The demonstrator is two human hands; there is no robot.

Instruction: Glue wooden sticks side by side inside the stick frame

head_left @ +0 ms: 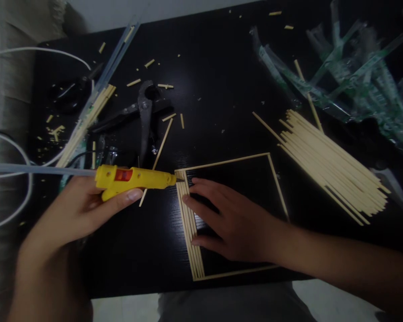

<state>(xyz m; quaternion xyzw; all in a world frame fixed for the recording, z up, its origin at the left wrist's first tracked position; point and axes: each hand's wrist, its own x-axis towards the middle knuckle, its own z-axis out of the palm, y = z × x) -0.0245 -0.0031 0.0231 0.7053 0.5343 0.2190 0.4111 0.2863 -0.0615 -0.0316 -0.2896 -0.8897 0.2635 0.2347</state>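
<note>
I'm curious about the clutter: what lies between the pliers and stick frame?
The head view shows a long loose stick, partly hidden by the glue gun, and small scraps.

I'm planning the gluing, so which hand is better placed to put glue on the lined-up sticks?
Probably the left hand: it holds the yellow glue gun, with the nozzle by the upper ends of the wooden sticks. The right hand has its fingers on them.
</note>
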